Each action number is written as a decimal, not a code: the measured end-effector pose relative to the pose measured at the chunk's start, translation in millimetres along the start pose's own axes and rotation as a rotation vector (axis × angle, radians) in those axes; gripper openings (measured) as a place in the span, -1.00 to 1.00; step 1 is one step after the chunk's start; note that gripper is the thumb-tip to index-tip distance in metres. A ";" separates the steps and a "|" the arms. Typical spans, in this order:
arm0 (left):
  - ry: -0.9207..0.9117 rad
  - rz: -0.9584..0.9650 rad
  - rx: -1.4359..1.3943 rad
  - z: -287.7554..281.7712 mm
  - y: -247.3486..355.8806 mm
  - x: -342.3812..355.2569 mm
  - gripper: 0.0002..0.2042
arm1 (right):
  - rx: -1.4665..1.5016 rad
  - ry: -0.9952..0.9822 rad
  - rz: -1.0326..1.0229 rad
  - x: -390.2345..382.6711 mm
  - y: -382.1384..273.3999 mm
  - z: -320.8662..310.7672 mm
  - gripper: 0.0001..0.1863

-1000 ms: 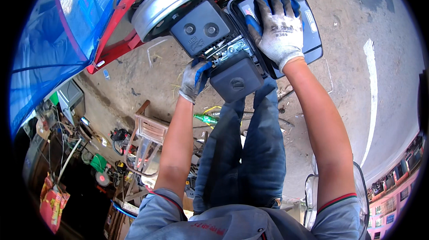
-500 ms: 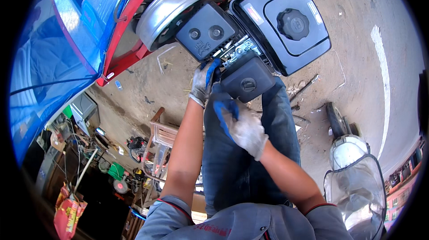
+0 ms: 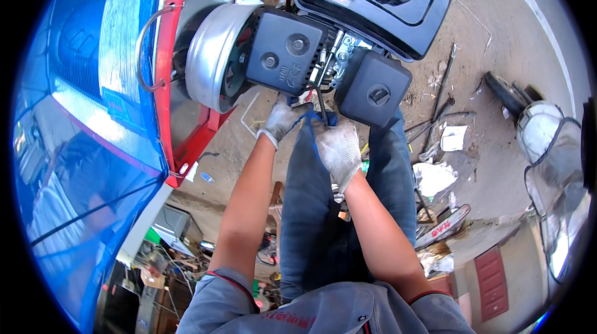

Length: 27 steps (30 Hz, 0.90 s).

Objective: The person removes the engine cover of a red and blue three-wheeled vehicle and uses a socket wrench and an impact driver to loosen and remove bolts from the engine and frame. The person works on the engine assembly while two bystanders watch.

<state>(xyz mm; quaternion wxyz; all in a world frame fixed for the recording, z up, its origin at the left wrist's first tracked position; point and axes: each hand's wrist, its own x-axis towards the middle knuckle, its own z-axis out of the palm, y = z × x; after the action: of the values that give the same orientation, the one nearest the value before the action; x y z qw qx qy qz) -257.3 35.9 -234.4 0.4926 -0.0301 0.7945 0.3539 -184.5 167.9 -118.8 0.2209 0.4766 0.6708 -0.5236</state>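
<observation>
A small engine with a black fuel tank (image 3: 398, 20), a black ribbed cover (image 3: 283, 48), a square black housing (image 3: 375, 88) and bare metal linkage parts (image 3: 342, 60) stands before me. My left hand (image 3: 283, 119), in a white and blue work glove, is closed just below the ribbed cover; whatever its fingers grip is hidden. Close beside it, my gloved right hand (image 3: 337, 147) closes round the lower end of a thin dark rod or hose (image 3: 321, 103). That piece runs up toward the linkage; its exact kind is unclear.
Left of the engine are a silver wheel-shaped drum (image 3: 208, 57), a red frame (image 3: 166, 60) and blue sheeting (image 3: 81, 166). Dark sticks (image 3: 443, 95), white scraps (image 3: 435, 178) and a chainsaw-like bar (image 3: 444, 225) lie on the ground at right, near a white-topped object with a clear cover (image 3: 544, 132).
My right hand has come up toward the engine beside my left hand and now holds the dark rod or hose. The view has shifted and turned, and the left hand stays at the engine.
</observation>
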 end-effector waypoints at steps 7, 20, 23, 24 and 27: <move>-0.282 0.551 0.653 -23.9 -71.5 81.8 -0.63 | 0.295 0.163 -0.221 -2.6 35.0 5.2 -0.79; 0.017 0.293 0.470 -51.9 16.4 2.7 -0.68 | 0.215 0.274 -0.240 21.5 89.7 9.3 -0.85; 0.069 0.233 0.158 -50.8 35.9 -15.9 -0.69 | 0.160 0.394 -0.169 23.4 96.2 22.5 -0.71; 0.078 0.239 0.173 -52.4 30.2 -14.2 -0.69 | 0.047 0.430 -0.172 23.6 90.3 22.4 -0.70; -0.016 0.073 0.218 -52.9 18.2 -7.7 -0.66 | 0.024 0.450 -0.062 11.1 59.3 10.0 -0.70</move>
<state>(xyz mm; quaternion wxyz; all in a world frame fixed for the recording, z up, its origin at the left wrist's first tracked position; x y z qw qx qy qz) -300.8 15.9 -204.6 0.4860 0.0556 0.8250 0.2832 -139.9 163.1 -160.4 0.0440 0.5633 0.7111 -0.4184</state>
